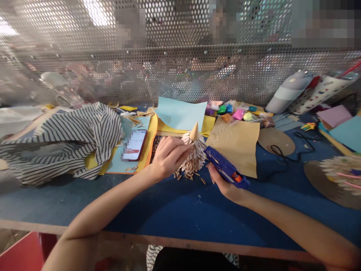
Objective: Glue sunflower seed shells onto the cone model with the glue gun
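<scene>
A small paper cone tree (194, 152) covered in layered beige petal pieces stands on the blue table (175, 210), its bare tip pointing up. My left hand (166, 156) is closed against the tree's left side, fingers pinched on a small piece pressed to it. A blue glue gun (224, 166) with an orange trigger is gripped in my right hand (225, 184), its nozzle pointing at the tree's right side. Loose petal scraps (188, 175) lie around the tree's base.
A striped cloth (64, 141) lies at left beside a phone (134, 145) on coloured paper. Brown paper (239, 145), light-blue paper (180, 114), small clay packets (237, 111) and a black cord (284, 154) sit behind. Another petal-covered piece (341, 175) rests at far right. A perforated metal screen (180, 64) backs the table.
</scene>
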A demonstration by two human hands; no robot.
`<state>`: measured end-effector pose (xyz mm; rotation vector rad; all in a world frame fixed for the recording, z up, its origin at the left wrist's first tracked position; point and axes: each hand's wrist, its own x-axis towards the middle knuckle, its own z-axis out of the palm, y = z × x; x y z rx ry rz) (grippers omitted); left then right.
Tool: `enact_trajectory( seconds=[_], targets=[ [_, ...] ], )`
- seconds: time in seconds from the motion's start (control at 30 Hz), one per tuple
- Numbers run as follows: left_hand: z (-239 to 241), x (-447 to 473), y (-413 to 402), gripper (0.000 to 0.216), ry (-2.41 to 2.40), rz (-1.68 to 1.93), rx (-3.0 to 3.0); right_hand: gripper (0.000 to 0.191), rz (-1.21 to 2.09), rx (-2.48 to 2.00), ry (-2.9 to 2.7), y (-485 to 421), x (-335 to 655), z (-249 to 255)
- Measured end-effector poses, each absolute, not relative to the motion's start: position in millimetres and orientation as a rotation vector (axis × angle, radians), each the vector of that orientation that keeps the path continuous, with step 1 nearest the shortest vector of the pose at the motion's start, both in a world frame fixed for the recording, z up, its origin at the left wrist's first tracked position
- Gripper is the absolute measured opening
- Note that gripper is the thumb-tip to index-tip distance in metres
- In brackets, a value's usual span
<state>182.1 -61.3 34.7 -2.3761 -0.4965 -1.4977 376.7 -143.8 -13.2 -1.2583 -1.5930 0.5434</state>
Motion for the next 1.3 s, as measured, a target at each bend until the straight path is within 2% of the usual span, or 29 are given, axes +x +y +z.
enact_trajectory(
  seconds=[0.17, 0.57, 0.73, 0.93, 1.3],
  targets=[
    [35, 179, -55, 0.020, -0.293, -1.277, -2.212, 0.035, 0.508, -1.236, -1.535, -141, 375, -14],
    [39, 176, -51, 0.018, -0.096, -1.131, -2.142, 0.027, 0.469, -1.201, -1.536, -137, 378, -20],
    [34, 172, -46, 0.031, -0.145, -1.048, -2.307, 0.029, 0.452, -1.212, -1.528, -135, 379, -24],
    [30, 172, -42, 0.043, -0.132, -1.189, -2.502, 0.028, 0.426, -1.188, -1.519, -134, 379, -26],
    [25, 171, -42, 0.032, -0.198, -1.195, -2.305, 0.025, 0.383, -1.237, -1.528, -135, 379, -24]
  ],
)
